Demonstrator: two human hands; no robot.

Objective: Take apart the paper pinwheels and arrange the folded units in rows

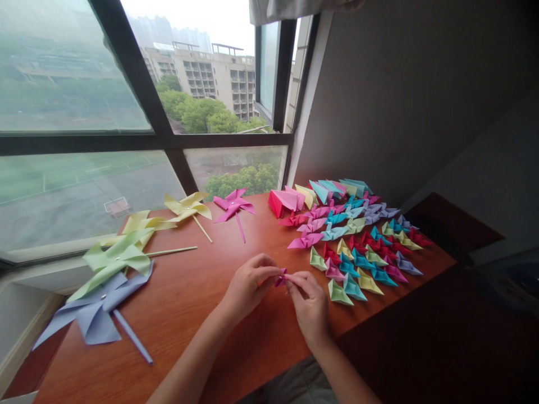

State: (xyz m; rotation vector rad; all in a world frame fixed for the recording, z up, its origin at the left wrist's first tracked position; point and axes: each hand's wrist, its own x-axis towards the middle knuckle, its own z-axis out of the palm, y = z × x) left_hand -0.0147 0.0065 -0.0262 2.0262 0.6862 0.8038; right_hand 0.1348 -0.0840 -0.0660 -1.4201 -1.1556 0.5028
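Between my two hands, just above the wooden table (185,314), is a small piece of folded magenta paper (281,277). My left hand (252,279) pinches it from the left, thumb and fingers closed. From the right, my right hand (309,303) grips its other side with the fingertips pressed together. The fingers cover much of the paper, so its full shape is hidden. Close to my right hand lie several folded paper boats, the nearest a light green boat (339,293). Behind them are rows of folded paper cranes, including a pink crane (305,241).
Paper pinwheels lie along the window side: a blue pinwheel (99,306), a green pinwheel (115,261), a yellow pinwheel (187,207) and a magenta pinwheel (233,205). Folded paper planes (290,199) stand at the back right. A window (227,140) borders the table's far side.
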